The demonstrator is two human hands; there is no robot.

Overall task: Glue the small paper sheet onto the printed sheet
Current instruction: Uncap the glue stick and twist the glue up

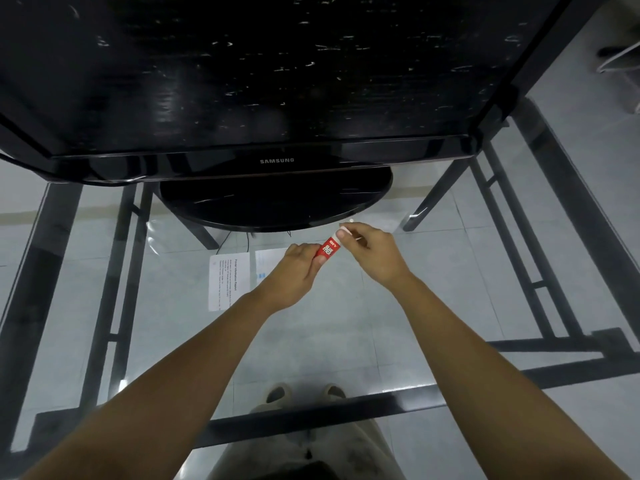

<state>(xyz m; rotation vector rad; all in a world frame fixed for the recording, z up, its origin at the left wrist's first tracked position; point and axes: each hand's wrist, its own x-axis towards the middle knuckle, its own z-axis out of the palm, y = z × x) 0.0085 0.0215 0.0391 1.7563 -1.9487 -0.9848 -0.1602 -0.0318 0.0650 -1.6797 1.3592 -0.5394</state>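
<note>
head view: the left hand (pixel 299 268) grips the glue stick (pixel 329 247) by its base and the right hand (pixel 372 249) pinches its top end; uncapping seems in hand. next the bared glue must reach the small sheet (pixel 268 263), just beside the printed sheet (pixel 228 282) on the worktop (pixel 450 299).

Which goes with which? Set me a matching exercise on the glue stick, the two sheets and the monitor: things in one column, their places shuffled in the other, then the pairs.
Things
1. glue stick
2. printed sheet
3. small paper sheet
4. monitor

Places
A. stands at the far side of the glass table
B. partly hidden behind the left hand
C. held between the left hand and the right hand
D. lies flat, the left one of the two papers

Pairs: 1-C, 2-D, 3-B, 4-A
</note>
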